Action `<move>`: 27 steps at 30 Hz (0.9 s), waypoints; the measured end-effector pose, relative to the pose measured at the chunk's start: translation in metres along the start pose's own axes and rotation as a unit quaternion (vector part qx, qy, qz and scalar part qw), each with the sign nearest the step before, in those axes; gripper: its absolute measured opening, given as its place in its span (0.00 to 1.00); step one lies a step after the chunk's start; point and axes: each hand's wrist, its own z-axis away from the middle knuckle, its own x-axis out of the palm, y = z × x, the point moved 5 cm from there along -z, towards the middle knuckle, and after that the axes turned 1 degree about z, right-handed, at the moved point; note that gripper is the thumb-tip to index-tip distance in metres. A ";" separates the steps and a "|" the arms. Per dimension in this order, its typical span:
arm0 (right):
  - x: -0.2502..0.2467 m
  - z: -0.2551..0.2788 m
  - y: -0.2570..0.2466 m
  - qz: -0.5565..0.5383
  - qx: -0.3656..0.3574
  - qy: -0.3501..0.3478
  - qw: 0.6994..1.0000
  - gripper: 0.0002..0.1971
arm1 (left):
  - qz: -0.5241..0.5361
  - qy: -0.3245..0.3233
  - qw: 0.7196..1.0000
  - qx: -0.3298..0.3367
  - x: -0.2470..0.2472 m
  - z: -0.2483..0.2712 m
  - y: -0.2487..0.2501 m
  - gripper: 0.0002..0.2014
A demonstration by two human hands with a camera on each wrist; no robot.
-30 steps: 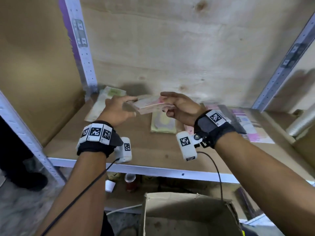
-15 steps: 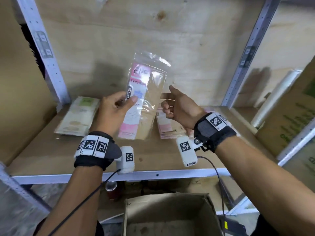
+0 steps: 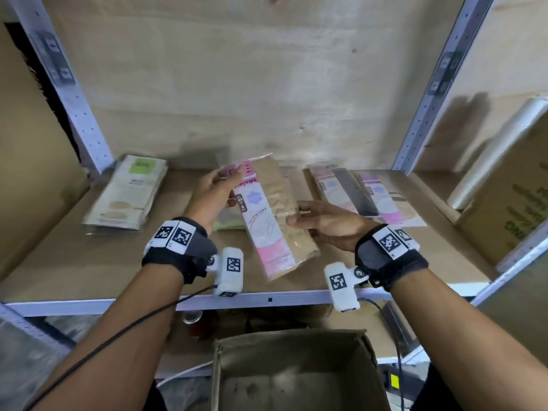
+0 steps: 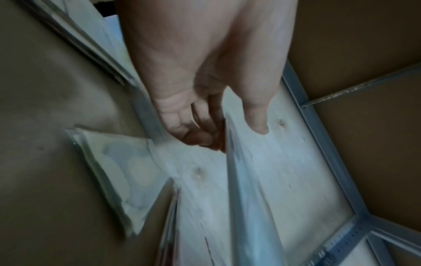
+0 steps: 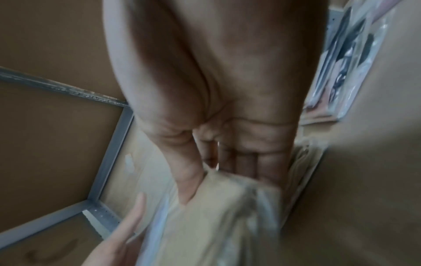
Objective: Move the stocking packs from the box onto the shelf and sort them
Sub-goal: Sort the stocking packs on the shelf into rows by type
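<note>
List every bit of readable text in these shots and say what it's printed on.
"STOCKING", first letters partly hidden: held pink pack.
"Variety Color", roughly: same pack, small script.
Green label, perhaps "EVE", blurred: cream stack.
Green print, cut off: carton.
Right-hand packs: unreadable.
Wristband squares: codes, not words.

Plywood back panel [image 3: 252, 93], grey perforated uprights [image 3: 430, 93], white roll [image 3: 492, 152] beside printed carton [image 3: 516, 203] at right.

L hand [image 3: 214, 193]: thumb+fingers pinching | R hand [image 3: 326, 222]: thumb+fingers pinching | forearms extended fwd
</note>
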 end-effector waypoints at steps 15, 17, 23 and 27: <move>-0.008 -0.003 0.014 0.058 0.018 -0.022 0.998 0.16 | -0.126 0.040 0.985 0.108 -0.037 -0.023 -0.002 0.13; -0.007 -0.001 0.018 0.056 0.019 -0.020 0.998 0.15 | -0.124 0.051 0.987 0.089 -0.039 -0.023 -0.004 0.11; -0.020 0.009 0.022 0.080 -0.002 -0.038 0.996 0.14 | -0.192 -0.036 0.980 0.029 -0.038 -0.017 -0.014 0.08; -0.023 0.015 0.026 0.181 0.002 -0.059 0.982 0.16 | -0.258 -0.056 0.961 0.086 -0.029 -0.002 -0.008 0.12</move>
